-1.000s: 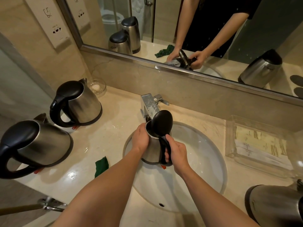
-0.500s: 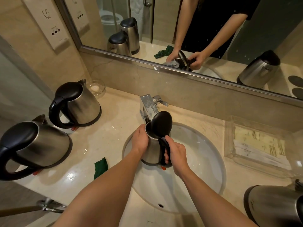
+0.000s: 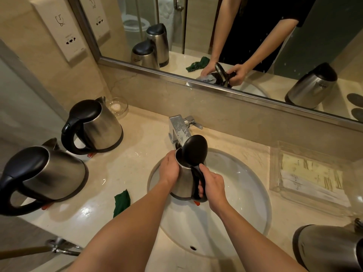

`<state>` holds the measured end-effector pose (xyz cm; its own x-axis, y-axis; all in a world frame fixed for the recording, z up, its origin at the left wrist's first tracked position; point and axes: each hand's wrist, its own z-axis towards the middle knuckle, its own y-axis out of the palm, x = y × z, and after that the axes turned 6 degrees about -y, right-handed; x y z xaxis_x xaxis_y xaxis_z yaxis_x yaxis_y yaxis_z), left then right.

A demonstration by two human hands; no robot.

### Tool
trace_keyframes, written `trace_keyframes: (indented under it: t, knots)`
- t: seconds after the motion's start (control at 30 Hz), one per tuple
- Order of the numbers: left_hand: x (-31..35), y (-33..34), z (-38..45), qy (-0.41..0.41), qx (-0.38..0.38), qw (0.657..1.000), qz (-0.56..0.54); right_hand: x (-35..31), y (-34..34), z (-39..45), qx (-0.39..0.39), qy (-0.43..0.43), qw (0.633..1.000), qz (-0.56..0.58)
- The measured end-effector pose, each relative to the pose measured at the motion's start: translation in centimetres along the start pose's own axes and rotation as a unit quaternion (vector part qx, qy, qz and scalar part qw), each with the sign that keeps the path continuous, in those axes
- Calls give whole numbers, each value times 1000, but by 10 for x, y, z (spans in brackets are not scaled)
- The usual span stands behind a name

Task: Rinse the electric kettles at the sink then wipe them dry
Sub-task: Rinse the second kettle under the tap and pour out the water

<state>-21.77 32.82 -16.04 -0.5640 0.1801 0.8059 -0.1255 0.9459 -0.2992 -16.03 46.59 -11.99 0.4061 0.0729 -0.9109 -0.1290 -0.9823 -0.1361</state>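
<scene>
Head camera, looking down at a bathroom counter (image 3: 137, 146) of pale marble with a round white sink (image 3: 245, 203) set into it.

A steel electric kettle (image 3: 184, 179) is held upright over the sink, just below the chrome faucet (image 3: 179, 128). Its black lid (image 3: 194, 149) stands open, tilted up toward the faucet. The right hand (image 3: 213, 185) has its fingers curled round the kettle's black handle (image 3: 198, 181). The left hand (image 3: 170, 166) wraps the steel body on the opposite side, near the rim. Whether water is running cannot be told.

On the counter to the left stand two more steel kettles with black lids shut: one further back (image 3: 96, 126) and one nearer (image 3: 45, 177) at the left edge. A crumpled green cloth (image 3: 121, 202) lies on the counter between the nearer kettle and the sink, partly hidden by the left forearm. A small clear dish (image 3: 118, 107) sits behind the far kettle, by the wall.

To the right of the sink is a clear tray (image 3: 275, 173) holding paper packets. Another steel kettle (image 3: 326, 250) is partly in view at the bottom right corner.

A wall mirror (image 3: 196, 36) above the counter reflects the person's arms, the held kettle and the other kettles. A socket panel (image 3: 64, 30) is on the left wall.
</scene>
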Motion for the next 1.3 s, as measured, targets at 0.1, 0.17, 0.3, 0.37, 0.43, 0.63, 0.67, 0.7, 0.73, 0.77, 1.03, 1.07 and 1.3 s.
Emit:
trace_keyframes:
  t: [0.1, 0.17, 0.3, 0.37, 0.43, 0.63, 0.67, 0.7, 0.73, 0.77, 1.03, 1.07, 1.3]
  knots:
    - [0, 0, 0, -4, -2, 1000, -9, -1, 0, 0, 1, -2, 1000, -3]
    - [2, 0, -1, -9, -3, 1000, -16, -2, -1, 0, 0, -1, 1000, -3]
    - [2, 1, -3, -11, -4, 1000, -15, -2, -1, -1, 2, 0, 1000, 2]
    - [2, 1, -4, -11, -2, 1000, -17, -1, -1, -1, 4, 1, 1000, 2]
    - [2, 0, -4, -15, 2, 1000, -15, -2, 0, -2, 4, 4, 1000, 1]
    - [2, 0, -4, -17, 1, 1000, -16, -3, 1, -2, 7, 7, 1000, -1]
    - [3, 0, -5, -17, 2, 1000, -19, -3, 0, -2, 7, 6, 1000, -2]
    - [4, 0, -5, -17, 2, 1000, -23, -4, 0, -3, 8, 6, 1000, 0]
    - [4, 1, -6, -18, 2, 1000, -24, -4, -1, -4, 9, 6, 1000, 3]
    - [5, 1, -7, -18, 2, 999, -26, -5, -1, -5, 10, 4, 1000, 7]
    - [6, 0, -10, -13, 3, 999, -38, -7, -1, -7, 11, 4, 1000, 6]
    - [6, 0, -10, -12, 3, 999, -36, -7, -1, -7, 11, 4, 1000, 6]
    - [6, 0, -11, -18, 1, 999, -45, -8, -2, -10, 10, -6, 1000, 1]
